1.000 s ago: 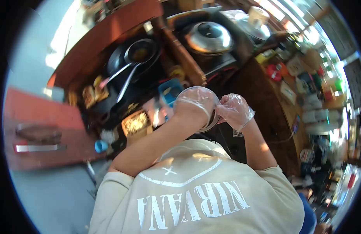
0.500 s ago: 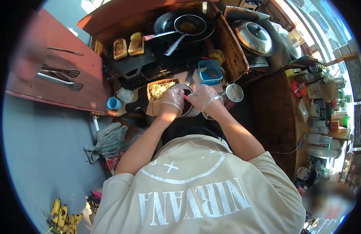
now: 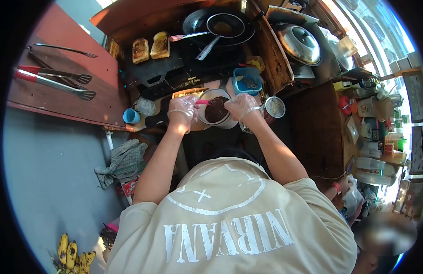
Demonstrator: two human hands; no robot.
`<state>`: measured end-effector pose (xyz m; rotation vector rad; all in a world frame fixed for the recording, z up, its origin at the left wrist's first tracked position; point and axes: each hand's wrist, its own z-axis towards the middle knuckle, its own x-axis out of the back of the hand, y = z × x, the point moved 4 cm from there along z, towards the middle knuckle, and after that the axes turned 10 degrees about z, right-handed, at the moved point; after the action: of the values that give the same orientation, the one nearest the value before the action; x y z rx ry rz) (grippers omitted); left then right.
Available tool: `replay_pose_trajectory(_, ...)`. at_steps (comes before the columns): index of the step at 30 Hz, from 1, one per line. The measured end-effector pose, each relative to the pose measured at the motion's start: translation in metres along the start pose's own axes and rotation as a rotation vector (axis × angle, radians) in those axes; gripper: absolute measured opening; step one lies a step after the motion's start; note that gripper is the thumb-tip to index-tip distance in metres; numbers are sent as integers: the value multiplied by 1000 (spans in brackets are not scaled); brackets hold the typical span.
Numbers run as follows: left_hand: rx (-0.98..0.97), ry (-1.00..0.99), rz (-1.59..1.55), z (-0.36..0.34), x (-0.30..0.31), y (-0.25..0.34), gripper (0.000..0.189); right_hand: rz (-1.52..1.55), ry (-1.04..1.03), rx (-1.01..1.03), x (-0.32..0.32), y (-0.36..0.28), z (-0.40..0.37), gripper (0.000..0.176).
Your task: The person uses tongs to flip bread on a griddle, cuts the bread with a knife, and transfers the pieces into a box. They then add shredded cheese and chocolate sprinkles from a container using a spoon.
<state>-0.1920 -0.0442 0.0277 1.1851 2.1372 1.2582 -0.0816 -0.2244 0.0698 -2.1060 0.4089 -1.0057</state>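
My left hand, in a clear plastic glove, is closed on a pink-handled utensil that reaches over a round white tub. Dark brown grains, like chocolate sprinkles, fill the tub; the utensil's tip does not show clearly. At the tub's right rim is my gloved right hand, fingers bent together; whether it grips the rim or something small is hidden. Behind my left hand a cardboard box is partly covered. Right of my right hand stands a jar with a pale grainy top.
Two toasted bread slices lie on a black griddle. Beside them a small pan rests in a wok. A blue tub, a blue cup and hanging tongs are around. Another person's wrist shows at right.
My hands have moved apart, my left going left with the pink handle, uncovering the brown grains. The box is now more hidden. At lower right, another person's arm and a plastic bag have come into view.
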Motion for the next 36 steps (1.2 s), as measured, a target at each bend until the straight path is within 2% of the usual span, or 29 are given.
replay_pose_trajectory(3,-100,50,-4,8,15,14,20,-7,100,-15,6,9,5,34)
replay_pose_trajectory(8,-162,172,-78,36,57,14,17,41,68,-92,23,26,4,38)
replay_pose_trajectory(12,-133,287,6,72,66,-30,16,74,120,-108,34,52,8,40)
replay_pose_trajectory(15,-131,249,-79,104,60,-79,13,82,157,-122,39,70,9,40)
replay_pose_trajectory(19,-138,334,-6,114,59,-102,14,153,161,-107,44,84,4,37)
replay_pose_trajectory(22,-182,380,-91,125,81,-116,16,193,180,-134,47,86,-3,35)
replay_pose_trajectory(24,-362,492,97,128,100,-117,17,221,183,-146,47,88,-6,34)
replay_pose_trajectory(29,-189,526,107,121,118,-122,19,227,194,-162,38,110,1,35)
replay_pose_trajectory(32,-236,547,219,123,107,-127,19,245,147,-142,35,109,2,26)
replay_pose_trajectory(34,-380,559,404,121,89,-117,18,228,133,-133,31,113,6,26)
replay_pose_trajectory(36,-393,561,446,135,82,-125,18,210,121,-125,28,115,7,25)
